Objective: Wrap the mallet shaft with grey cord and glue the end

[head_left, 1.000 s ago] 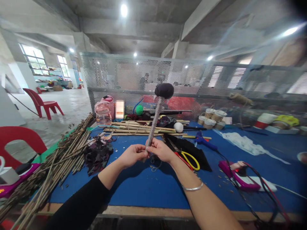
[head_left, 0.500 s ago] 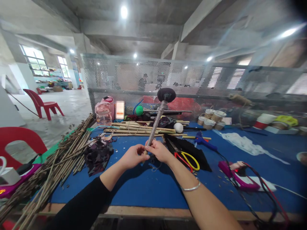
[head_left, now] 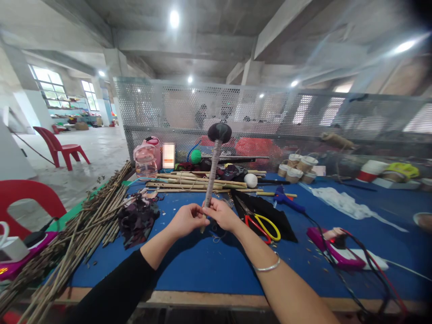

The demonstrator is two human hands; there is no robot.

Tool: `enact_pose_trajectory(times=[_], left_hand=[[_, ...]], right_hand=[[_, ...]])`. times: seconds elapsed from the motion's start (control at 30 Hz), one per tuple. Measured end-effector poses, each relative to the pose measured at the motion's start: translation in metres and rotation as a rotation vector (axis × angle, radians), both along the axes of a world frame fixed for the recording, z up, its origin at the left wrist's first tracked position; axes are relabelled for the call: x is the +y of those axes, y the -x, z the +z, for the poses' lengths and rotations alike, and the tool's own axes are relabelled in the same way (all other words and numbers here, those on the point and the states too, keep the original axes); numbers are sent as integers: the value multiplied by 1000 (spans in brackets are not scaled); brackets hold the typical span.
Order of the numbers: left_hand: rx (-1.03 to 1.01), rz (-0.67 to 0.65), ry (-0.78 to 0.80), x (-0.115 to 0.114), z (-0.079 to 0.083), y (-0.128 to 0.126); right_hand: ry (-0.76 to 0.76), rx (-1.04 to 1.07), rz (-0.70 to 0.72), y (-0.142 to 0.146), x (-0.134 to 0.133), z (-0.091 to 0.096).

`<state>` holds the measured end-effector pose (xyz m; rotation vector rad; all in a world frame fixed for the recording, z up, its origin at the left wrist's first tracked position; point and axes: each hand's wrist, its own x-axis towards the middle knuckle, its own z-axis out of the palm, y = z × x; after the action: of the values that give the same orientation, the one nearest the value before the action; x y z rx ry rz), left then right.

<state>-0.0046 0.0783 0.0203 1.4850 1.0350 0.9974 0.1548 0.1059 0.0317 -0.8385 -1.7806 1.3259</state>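
Observation:
Both my hands hold a twine-wrapped stick (head_left: 212,175) topped by a dark round padded head (head_left: 219,132), standing almost upright over the blue table (head_left: 209,265). My left hand (head_left: 185,219) pinches the stick's lower end from the left. My right hand (head_left: 221,212) grips it from the right, fingers closed round the shaft. A loose bit of twine (head_left: 216,234) lies on the table just below the hands.
Red-and-yellow scissors (head_left: 263,225) on black cloth (head_left: 266,211) lie right of my hands. A bundle of thin sticks (head_left: 77,234) runs along the left edge, bamboo rods (head_left: 195,180) at the back. A blue glue gun (head_left: 285,198), purple tools with cords (head_left: 334,249), cups (head_left: 297,171) and a mesh screen (head_left: 270,117) lie beyond.
The stick's head has swung left, from leaning right to nearly upright. Both hands stay at its lower end in about the same place.

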Motion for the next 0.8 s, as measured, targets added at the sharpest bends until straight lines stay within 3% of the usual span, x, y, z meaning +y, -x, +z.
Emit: enact_pose_trajectory(times=[0.07,0.23,0.47,0.67,0.73,0.8], left_hand=[[1,31,20,-1,1,0],[-160,-196,159,-7,11,0],[39,22,56,0,1,3],[-112,-249,173,-3,9,5],[-86,-202,131,-3,6,4],[2,-63,30,-1,1,4]], right_hand=[[2,2,-19,1,1,-1],[65,84,60,-2,1,0],[46,48,-37,3,2,-2],[122,72,105,-5,0,1],[89,61,81,-4,0,0],[47,37,32,-1,1,-1]])
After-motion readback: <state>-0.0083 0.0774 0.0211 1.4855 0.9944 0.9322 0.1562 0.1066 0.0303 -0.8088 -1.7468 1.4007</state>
